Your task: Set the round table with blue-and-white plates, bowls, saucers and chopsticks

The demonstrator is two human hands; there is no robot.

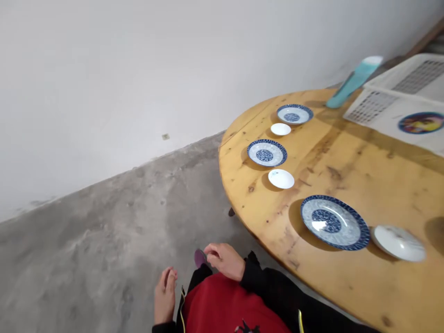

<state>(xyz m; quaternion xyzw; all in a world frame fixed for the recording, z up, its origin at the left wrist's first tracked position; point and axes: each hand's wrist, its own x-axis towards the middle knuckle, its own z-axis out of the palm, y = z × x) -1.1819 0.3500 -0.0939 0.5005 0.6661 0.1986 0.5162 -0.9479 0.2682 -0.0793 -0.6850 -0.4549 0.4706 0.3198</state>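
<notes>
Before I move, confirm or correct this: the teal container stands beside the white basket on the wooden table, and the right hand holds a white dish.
Not quite: in the head view, the right hand holds nothing visible. The teal container does stand beside the white basket on the wooden table.

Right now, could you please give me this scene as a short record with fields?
left hand: loosely curled, nothing visible in it
right hand: loosely curled, nothing visible in it, nearer the table than the left
wooden table: rounded end
blue-rimmed plates: three
white dishes: three, alternating with the plates
turquoise container: blurred, beside white basket
</notes>
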